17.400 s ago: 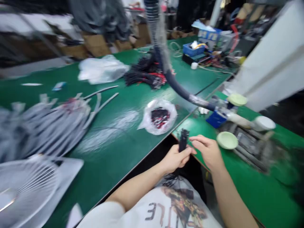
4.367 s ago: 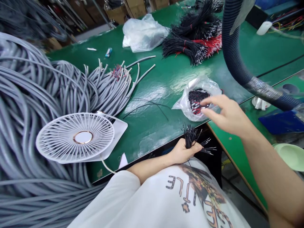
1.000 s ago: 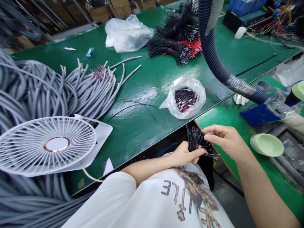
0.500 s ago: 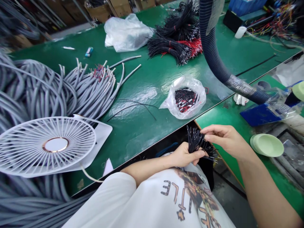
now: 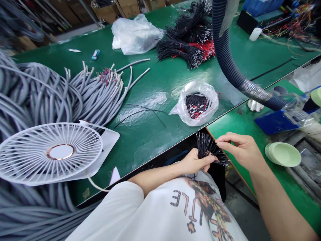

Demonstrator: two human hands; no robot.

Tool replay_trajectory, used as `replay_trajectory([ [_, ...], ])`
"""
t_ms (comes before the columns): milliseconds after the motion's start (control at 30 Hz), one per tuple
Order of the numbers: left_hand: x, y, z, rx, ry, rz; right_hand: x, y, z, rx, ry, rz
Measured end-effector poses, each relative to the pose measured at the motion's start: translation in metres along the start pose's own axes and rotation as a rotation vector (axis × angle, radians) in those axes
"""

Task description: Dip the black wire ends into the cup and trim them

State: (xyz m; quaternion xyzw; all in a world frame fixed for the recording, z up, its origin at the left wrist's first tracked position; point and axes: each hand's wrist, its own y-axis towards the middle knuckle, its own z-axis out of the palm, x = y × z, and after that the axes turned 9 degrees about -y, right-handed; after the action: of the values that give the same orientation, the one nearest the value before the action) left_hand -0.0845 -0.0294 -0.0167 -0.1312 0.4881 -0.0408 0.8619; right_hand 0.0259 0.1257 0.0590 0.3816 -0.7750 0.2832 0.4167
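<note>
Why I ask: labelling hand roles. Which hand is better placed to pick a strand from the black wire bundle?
Probably the right hand: its fingertips are at the bundle of thin black wires, which the left hand grips.

A white fan (image 5: 57, 152) sits beside grey cables (image 5: 37, 97) on the green table (image 5: 163, 78).

Bright, even light from overhead fills the scene, and shadows are soft. White glare patches lie on the green table (image 5: 160, 80) just left of the clear plastic bag (image 5: 200, 87), whose folds also glint. Below the bag the black wire bundle (image 5: 207, 149) is sharp against a dark gap. Far left of the bag the grey cables (image 5: 30, 97) bow with wide-angle distortion, and the cardboard boxes (image 5: 107, 9) beyond them are slightly blurred.
</note>
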Motion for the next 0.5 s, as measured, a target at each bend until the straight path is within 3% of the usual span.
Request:
replay_trajectory([
  [167, 0.003, 0.001, -0.001, -0.039, -0.018, 0.004, 0.011, -0.005, -0.002, -0.301, -0.039, -0.090],
  [333, 0.005, 0.001, -0.008, -0.037, -0.071, 0.039, 0.058, 0.017, -0.017, -0.564, -0.038, -0.117],
  [433, 0.008, -0.001, -0.014, -0.066, -0.097, 0.061, 0.103, 0.046, -0.024, -0.591, -0.039, -0.261],
  [500, 0.009, -0.004, -0.017, -0.082, -0.113, 0.078, 0.138, 0.069, -0.024, -0.514, -0.017, -0.404],
])
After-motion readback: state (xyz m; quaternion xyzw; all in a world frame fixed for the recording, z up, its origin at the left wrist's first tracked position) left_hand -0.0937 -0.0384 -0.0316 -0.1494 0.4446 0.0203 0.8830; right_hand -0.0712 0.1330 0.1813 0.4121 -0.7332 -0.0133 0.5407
